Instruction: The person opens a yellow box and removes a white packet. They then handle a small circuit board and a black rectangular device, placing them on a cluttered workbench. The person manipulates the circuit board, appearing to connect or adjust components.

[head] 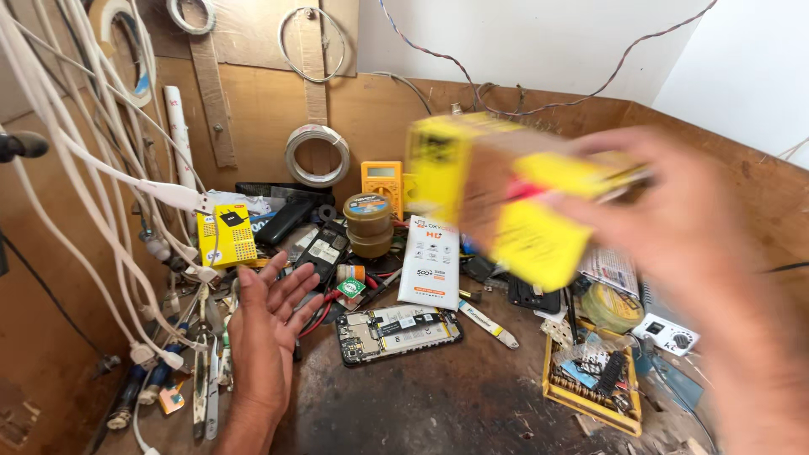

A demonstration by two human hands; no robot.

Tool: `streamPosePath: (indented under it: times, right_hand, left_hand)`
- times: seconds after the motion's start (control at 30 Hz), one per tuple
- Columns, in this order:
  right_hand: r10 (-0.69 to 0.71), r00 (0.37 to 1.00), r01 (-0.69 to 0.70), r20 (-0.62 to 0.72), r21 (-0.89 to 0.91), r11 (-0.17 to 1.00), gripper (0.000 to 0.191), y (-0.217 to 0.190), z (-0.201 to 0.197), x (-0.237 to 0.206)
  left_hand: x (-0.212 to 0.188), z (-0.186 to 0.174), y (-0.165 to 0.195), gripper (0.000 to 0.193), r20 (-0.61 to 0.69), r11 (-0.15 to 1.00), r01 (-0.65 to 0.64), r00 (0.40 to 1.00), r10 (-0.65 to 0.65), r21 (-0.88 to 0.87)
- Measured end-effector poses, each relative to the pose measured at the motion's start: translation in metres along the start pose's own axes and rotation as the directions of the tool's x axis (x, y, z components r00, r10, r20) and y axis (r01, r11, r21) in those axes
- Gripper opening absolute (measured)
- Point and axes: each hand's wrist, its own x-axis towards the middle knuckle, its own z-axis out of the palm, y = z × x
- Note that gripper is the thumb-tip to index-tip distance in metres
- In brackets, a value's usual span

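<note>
opened phone (399, 333) on workbench (438, 404), parts tray (590, 383) right

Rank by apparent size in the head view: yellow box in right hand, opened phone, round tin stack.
1. yellow box, though blurred and close to the camera, so it may be inflated
2. opened phone
3. round tin stack

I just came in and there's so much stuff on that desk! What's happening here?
A person is at a cluttered wooden workbench. Their right hand holds up a yellow box, blurred from moving. Their left hand is open, palm up, holding nothing. Below lie an opened phone, a white flat package, a yellow multimeter and white cables.
</note>
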Motion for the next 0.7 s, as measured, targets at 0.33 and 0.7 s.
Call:
streamPosePath:
  times: [0.33,0.7]
  right_hand:
    - [0.182,0.891,-0.316,-0.416,-0.281,0.906,0.060,0.158,-0.043,0.070]
    - [0.077,0.914,-0.274,-0.398,-0.467,0.841,0.085,0.249,0.003,0.084]
  left_hand:
    - [-0.010,0.020,-0.007,0.049,0.077,0.891,-0.179,0.984,0.162,0.418]
    - [-0.023,0.026,-0.008,0.048,0.341,0.560,-0.442,0.897,0.281,0.701]
